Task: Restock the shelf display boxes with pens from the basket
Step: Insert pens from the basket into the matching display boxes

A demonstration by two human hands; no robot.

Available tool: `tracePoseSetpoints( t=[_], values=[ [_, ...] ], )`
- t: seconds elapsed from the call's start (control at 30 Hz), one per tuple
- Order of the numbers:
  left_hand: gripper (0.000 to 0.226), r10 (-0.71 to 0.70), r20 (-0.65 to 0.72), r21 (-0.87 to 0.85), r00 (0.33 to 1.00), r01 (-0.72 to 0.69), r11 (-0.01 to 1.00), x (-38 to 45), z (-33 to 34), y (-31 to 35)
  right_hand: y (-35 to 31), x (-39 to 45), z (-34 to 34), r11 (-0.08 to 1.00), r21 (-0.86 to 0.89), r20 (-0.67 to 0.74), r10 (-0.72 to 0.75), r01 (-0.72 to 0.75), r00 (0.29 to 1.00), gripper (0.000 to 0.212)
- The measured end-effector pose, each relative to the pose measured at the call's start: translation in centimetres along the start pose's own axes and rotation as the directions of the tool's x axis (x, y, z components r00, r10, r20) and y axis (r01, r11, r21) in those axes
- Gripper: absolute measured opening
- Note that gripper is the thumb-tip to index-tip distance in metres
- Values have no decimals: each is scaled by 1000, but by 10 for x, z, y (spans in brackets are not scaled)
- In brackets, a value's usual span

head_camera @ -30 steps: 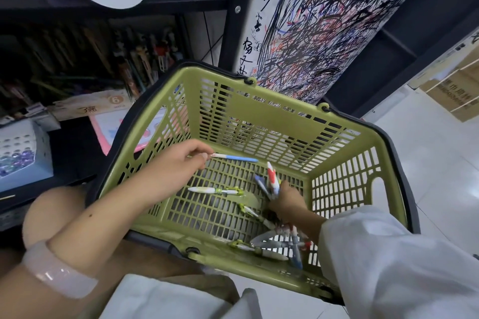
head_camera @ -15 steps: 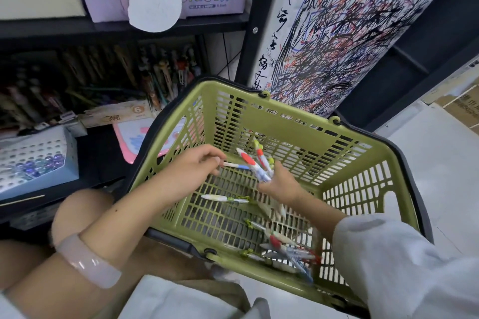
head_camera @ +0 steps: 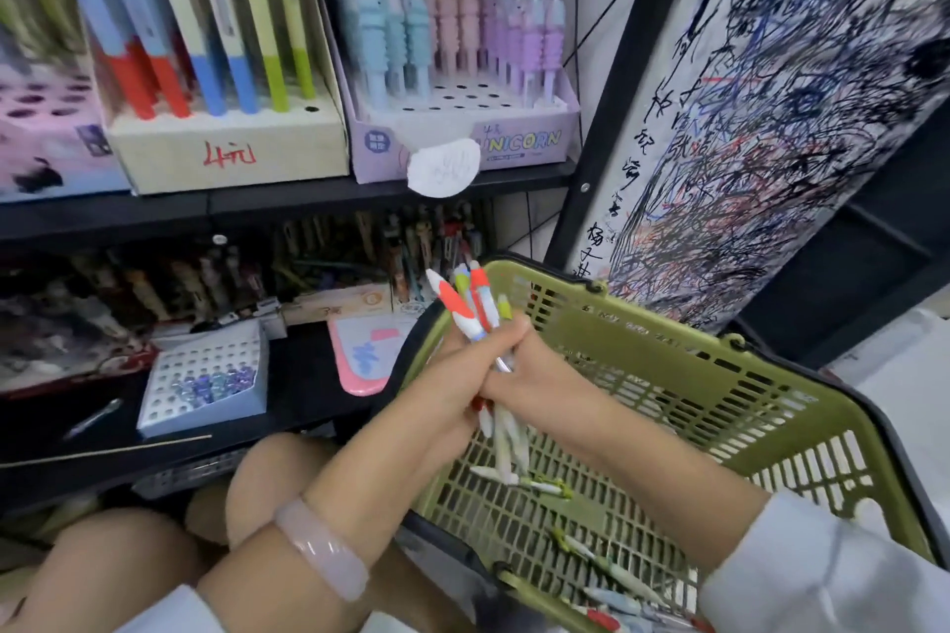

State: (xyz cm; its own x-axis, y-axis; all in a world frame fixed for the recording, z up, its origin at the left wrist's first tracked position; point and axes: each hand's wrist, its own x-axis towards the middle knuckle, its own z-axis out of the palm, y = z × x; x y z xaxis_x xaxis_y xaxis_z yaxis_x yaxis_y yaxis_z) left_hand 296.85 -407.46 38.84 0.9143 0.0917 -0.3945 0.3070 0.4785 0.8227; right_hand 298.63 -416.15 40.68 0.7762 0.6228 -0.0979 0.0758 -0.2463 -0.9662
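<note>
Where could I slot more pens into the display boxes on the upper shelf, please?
Empty holes fill the front rows of the Unicorn box, ahead of its pastel pens. The cream box is crowded; one bare hole shows at its front right corner.

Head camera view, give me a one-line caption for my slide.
Both hands, left and right, hold a bunch of pens above the green basket, below the shelf's display boxes.

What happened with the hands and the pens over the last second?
Both hands came together and rose above the olive-green plastic basket. The left hand brought its pen to the right hand; both now grip one bunch of red, green and white pens. A few loose pens stayed on the basket floor.
</note>
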Motion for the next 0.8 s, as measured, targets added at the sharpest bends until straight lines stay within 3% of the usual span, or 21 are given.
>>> tracePoseSetpoints(
  t=[0.07, 0.17, 0.27, 0.37, 0.47, 0.57, 0.63, 0.8],
  values=[
    [20, -5, -7, -87, 1000, 4, 996, -5, -1, 15, -13, 5, 3, 976, -218, -16, -24, 20, 1000, 48],
    [26, 45, 38, -188, 998, -37, 981, -13, -8, 37, -32, 18, 8, 801, -598, -101, -68, -5, 993, 84],
    [30, 118, 20, -299, 993, -107, 948, -22, -15, 57, -54, 32, 17, 657, -751, -63, -175, 69, 983, 87],
    [24, 119, -22, -391, 993, -118, 913, -29, -28, 73, -77, 41, 24, 680, -714, 72, -164, 165, 984, 88],
    [21, 160, -6, -427, 987, -148, 892, -39, -52, 93, -96, 44, 33, 848, -458, 243, -167, 265, 955, 60],
    [16, 224, -100, -260, 969, -243, 934, -48, -81, 108, -113, 55, 43, 931, -263, 90, -239, 254, 967, 34],
    [15, 252, -153, -130, 956, -272, 953, -53, -97, 113, -127, 67, 53, 917, -291, -1, -287, 275, 958, 20],
    [10, 342, -189, 30, 920, -343, 939, -70, -124, 126, -156, 97, 99, 833, -430, 97, -340, 347, 936, 15]
  ],
)
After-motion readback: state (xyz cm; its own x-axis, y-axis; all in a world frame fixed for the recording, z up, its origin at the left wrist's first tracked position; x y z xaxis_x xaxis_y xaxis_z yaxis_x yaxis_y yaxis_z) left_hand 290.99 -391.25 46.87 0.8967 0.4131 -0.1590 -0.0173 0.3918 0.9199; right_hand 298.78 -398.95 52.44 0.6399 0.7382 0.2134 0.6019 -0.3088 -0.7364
